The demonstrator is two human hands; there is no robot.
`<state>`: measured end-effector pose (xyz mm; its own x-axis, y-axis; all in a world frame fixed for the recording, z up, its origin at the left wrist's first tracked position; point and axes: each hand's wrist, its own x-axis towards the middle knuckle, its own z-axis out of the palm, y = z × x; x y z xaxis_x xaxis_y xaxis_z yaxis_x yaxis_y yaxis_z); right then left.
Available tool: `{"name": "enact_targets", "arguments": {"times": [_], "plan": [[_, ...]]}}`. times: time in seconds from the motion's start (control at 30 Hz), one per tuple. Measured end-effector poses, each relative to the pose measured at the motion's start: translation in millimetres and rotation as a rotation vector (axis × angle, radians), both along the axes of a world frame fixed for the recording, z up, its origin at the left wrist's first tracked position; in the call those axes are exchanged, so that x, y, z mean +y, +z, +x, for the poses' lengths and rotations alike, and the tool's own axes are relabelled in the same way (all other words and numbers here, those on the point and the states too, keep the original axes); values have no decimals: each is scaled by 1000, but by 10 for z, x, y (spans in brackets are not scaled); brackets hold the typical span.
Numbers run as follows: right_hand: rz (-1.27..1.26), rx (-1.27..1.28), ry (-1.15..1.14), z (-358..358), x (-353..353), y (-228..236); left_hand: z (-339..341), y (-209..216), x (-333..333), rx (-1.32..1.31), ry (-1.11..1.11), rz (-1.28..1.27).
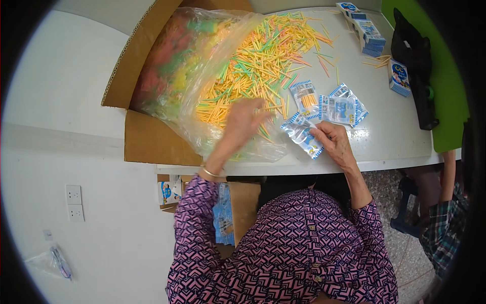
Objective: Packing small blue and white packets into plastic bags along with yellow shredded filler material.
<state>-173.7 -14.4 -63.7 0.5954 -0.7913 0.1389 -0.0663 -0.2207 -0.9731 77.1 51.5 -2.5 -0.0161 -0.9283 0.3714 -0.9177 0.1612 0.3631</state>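
My left hand, smeared by motion, is over the near edge of a heap of thin candy-like sticks in yellow, orange, green and pink. What its fingers hold, if anything, does not show clearly. My right hand pinches a small clear packet with blue striped ends by its right side, above the table's front part. Just beyond it lie a packet with several yellow sticks showing inside and a flat packet overlapping another one.
An open cardboard box lies at the left, its clear plastic bag spilling sticks onto the white table. Small blue-and-white boxes are stacked at the far right. A black object lies along a green panel. Another person's arm is at the right.
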Motion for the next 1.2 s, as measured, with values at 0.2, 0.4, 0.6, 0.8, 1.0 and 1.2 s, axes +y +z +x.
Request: {"name": "enact_targets", "arguments": {"times": [0.2, 0.4, 0.6, 0.8, 1.0, 1.2], "plan": [[-13, 29, -47, -30, -23, -106, 819, 56, 125, -559, 141, 323], [0, 40, -38, -46, -32, -101, 773, -155, 0, -659, 101, 297], [-6, 37, -38, -46, -24, -95, 781, -420, -100, -750, 152, 145], [-15, 49, -33, -59, -28, -59, 816, -430, -103, -770, 243, 160], [16, 32, -40, -52, -48, -100, 707, -219, -26, -533, 230, 75], [187, -86, -115, 42, -19, 6, 660, -88, -153, 411, 277, 226]]}}
